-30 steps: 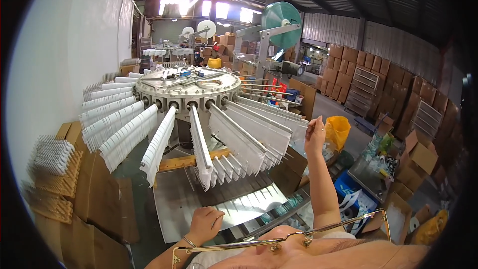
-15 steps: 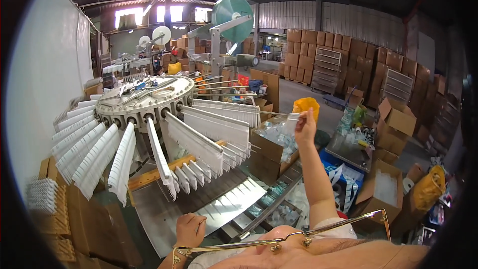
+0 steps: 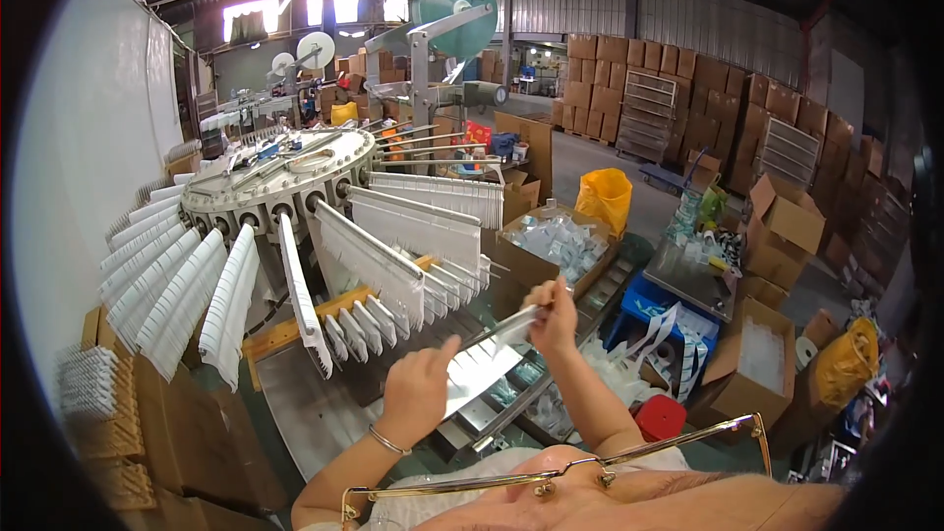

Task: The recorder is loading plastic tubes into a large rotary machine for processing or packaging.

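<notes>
My right hand (image 3: pixel 554 320) is closed in a pinch on a thin rod (image 3: pixel 489 333), held slantwise in front of me. A small translucent white piece (image 3: pixel 515 329) hangs from the rod close to those fingers. My left hand (image 3: pixel 417 388), a bracelet at its wrist, is at the rod's other end with fingers curled and thumb raised; what it grips is hidden. Beyond both hands stands a round machine (image 3: pixel 251 182), its spokes carrying rows of hanging white pieces (image 3: pixel 379 261). A sloping metal tray (image 3: pixel 320 413) lies below it.
An open carton of clear packets (image 3: pixel 560 248) stands ahead, with a yellow bag (image 3: pixel 604 199) behind it. On the right are a blue crate (image 3: pixel 644 305), a red stool (image 3: pixel 661 419), a metal table (image 3: pixel 693 280) and an open carton (image 3: pixel 757 364). Stacked boxes (image 3: pixel 595 88) line the back.
My right hand has come down and toward me from beside the machine's spokes, carrying the rod. My left hand has risen and moved right, toward the rod.
</notes>
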The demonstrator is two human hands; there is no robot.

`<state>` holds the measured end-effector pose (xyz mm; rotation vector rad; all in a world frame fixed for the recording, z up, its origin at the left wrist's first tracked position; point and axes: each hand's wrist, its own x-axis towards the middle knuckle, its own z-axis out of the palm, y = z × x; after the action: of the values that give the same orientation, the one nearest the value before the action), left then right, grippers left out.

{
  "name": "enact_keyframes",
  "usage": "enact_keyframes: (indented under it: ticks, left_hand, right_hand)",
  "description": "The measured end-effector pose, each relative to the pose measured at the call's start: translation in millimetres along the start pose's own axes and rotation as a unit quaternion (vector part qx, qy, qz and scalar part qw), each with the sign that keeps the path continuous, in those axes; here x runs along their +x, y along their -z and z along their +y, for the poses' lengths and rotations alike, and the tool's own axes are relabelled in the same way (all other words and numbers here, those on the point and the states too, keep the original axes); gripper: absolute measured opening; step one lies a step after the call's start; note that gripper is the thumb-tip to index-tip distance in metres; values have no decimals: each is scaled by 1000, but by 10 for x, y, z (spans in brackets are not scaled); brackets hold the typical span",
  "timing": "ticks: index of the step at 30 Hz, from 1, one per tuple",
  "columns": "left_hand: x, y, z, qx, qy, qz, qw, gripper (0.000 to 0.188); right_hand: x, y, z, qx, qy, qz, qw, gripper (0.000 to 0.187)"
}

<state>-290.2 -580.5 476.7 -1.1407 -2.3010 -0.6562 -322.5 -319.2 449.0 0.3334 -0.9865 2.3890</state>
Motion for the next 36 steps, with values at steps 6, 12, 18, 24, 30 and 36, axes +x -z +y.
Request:
enact_keyframes:
  ticks: [6,12,18,24,30,36]
  left_hand:
    - [-241,96,-221,-142,99,59,983,45]
    - [-362,245,-331,-53,5,86,995,43]
    - [-623,231,-377,38,-184,221,957,28]
    - [-988,-122,-1256,-291,273,122,909,23]
    - [-652,-405,-2057,-615,382,149,674,22]
    - [-498,-267,-1948,-663,387,133,627,10]
  right_hand:
    - [423,-394,-178,-140,15,-96,985,46]
    - [-285,-105,-16,-168,-109,-282,938,38]
    - [-1004,-92,-170,-140,-27,-180,973,27]
    - [-1655,-590,-166,-396,115,-147,899,19]
    - [-1767,-1258,-167,-538,175,-207,799,16]
    - [-1711,-1664,-41,-603,184,-224,743,17]
